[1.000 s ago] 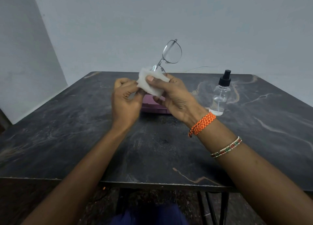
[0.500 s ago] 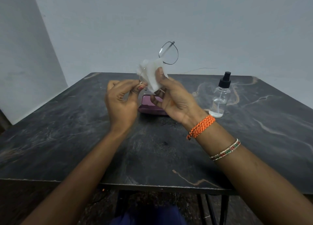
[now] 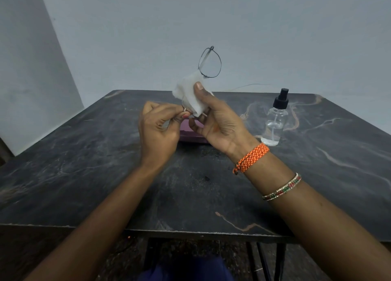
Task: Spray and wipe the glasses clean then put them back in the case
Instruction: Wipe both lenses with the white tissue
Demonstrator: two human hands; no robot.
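The dark marbled worktop (image 3: 84, 175) carries a clear spray bottle (image 3: 275, 124) at the right and a purple case (image 3: 190, 135) just behind the hands. Above it, the right hand (image 3: 220, 122) is clamped on a white cloth (image 3: 190, 96) folded over 1 lens, and the left hand (image 3: 158, 128) pinches the frame's lower end. The glasses (image 3: 209, 62) stand raised, the other lens bare. This looks like the wiping step; next, that bare lens likely needs the cloth.
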